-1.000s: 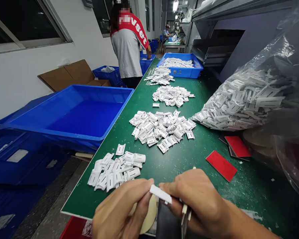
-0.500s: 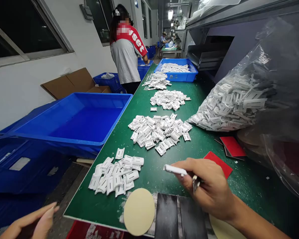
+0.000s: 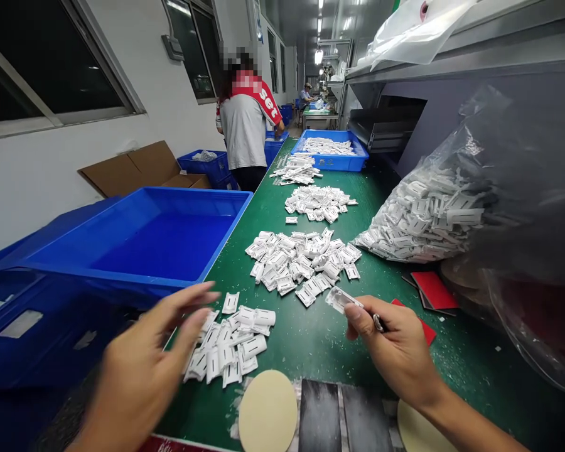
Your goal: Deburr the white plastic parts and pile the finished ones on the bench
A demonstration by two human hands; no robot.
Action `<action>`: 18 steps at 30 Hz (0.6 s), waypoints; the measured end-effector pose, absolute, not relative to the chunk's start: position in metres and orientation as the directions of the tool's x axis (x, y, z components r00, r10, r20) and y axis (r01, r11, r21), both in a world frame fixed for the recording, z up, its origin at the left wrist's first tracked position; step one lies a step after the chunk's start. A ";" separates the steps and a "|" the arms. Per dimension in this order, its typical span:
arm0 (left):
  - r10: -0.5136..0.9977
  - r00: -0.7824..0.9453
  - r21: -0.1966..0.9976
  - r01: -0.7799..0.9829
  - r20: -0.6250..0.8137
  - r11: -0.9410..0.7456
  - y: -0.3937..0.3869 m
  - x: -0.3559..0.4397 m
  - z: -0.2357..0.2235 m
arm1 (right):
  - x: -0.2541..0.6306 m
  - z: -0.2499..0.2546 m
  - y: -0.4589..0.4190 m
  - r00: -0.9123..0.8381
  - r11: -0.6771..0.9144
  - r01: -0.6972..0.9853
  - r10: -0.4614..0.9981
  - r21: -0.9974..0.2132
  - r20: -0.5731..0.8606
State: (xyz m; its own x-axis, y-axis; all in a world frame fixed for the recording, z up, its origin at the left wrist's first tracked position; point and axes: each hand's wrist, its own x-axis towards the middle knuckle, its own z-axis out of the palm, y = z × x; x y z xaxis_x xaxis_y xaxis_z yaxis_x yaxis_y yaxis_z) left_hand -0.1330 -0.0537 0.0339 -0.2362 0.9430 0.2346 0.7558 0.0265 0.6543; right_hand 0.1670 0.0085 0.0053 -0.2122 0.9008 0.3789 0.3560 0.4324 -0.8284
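My right hand (image 3: 398, 351) pinches a small white plastic clip (image 3: 339, 299) at its fingertips and also grips a thin metal tool (image 3: 379, 323); it hovers above the green table (image 3: 311, 339). My left hand (image 3: 144, 370) is raised at the table's left edge, fingers stretched apart and holding nothing, beside the nearest pile of white clips (image 3: 228, 342). A bigger heap of clips (image 3: 301, 260) lies just beyond the held clip.
A large blue bin (image 3: 136, 242) stands left of the table. A clear bag of clips (image 3: 433, 213) slumps at right, with red pads (image 3: 434, 290) under it. A beige disc (image 3: 268, 414) and dark strips (image 3: 341, 420) lie at the near edge. A co-worker (image 3: 245, 129) stands farther along.
My left hand rose from low at the left up beside the near pile, fingers spread. My right hand carried the clip slightly right and away. The view tilted upward.
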 end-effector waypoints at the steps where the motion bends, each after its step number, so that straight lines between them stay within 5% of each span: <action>1: 0.980 -0.119 0.737 0.675 0.157 -0.037 -0.038 -0.111 0.039 | 0.167 0.005 0.008 -0.202 0.423 0.355 0.906 -0.834 0.373; 6: 0.954 0.288 0.950 0.268 0.082 -0.162 0.018 -0.014 0.048 | 0.168 0.003 0.008 -0.168 0.380 0.329 0.924 -0.864 0.343; 14: 0.970 0.244 1.000 -0.018 -0.008 0.013 0.030 -0.016 0.027 | 0.169 0.003 0.010 -0.261 0.377 0.398 0.921 -0.836 0.290; 18: 0.960 0.246 0.979 -0.121 -0.133 0.166 0.033 -0.024 0.019 | 0.176 0.004 0.018 -0.257 0.510 0.590 0.854 -0.626 0.454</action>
